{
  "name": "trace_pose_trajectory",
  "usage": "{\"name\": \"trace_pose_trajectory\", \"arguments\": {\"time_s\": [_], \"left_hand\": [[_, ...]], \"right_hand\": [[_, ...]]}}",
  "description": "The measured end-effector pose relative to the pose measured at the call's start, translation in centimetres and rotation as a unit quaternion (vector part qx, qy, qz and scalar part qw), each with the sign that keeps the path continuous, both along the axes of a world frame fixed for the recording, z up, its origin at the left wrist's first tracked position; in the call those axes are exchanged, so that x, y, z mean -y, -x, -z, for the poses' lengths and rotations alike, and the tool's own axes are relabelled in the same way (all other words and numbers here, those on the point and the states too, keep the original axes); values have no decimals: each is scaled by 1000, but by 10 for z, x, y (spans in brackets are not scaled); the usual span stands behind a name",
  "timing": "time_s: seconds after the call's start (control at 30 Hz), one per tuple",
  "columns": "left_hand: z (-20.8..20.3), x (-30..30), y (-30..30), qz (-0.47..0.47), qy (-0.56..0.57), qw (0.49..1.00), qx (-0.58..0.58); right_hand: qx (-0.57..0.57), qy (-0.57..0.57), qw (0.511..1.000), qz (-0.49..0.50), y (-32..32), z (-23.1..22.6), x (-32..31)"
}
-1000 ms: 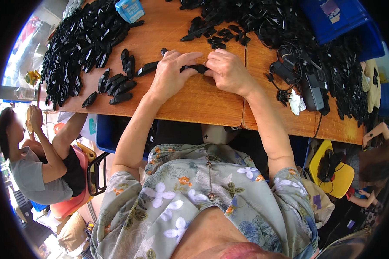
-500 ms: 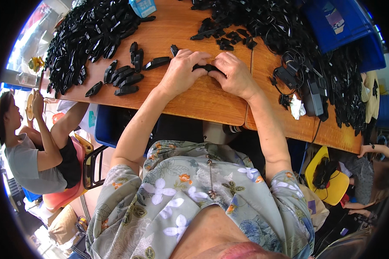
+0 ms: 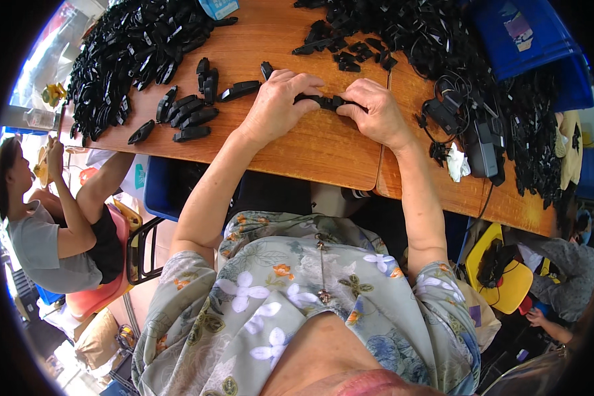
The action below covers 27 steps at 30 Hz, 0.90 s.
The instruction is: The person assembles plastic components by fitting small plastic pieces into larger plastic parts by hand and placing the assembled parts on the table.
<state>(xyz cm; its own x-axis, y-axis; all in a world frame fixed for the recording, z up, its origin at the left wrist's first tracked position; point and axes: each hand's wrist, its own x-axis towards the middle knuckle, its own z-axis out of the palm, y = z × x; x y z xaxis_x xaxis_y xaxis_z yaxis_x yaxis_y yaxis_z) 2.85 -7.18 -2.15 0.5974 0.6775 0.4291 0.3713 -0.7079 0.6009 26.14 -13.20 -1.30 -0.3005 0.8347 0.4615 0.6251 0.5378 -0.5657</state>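
Apparently mid-manipulation: black plastic part was gripped above the wooden table.
Left hand and right hand pinched opposite ends; next move seemed to call for steady, matched fingertip pressure.

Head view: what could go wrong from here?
1. The small black part is pinched between the fingers of the left hand and right hand; it might slip onto the table.
2. A loose black piece lies right beside the left hand, so a sideways shift could knock it.
3. The black cable hangs over the front edge and may snag.
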Motion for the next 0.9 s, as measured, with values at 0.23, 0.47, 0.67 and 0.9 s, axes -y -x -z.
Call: {"name": "trace_pose_trajectory", "arguments": {"time_s": [0.23, 0.47, 0.67, 0.9], "left_hand": [[-2, 1, -6, 4, 1, 1000, 21], [-9, 11, 3, -37, -78, 996, -9], [-9, 1, 23, -239, -189, 948, -90], [-8, -41, -40, -161, -136, 977, -29]], "right_hand": [[73, -28, 997, 4, 16, -8, -9], [-59, -41, 997, 40, 7, 11, -13], [142, -79, 964, 212, 4, 11, -23], [18, -100, 982, 160, 5, 20, -17]]}}
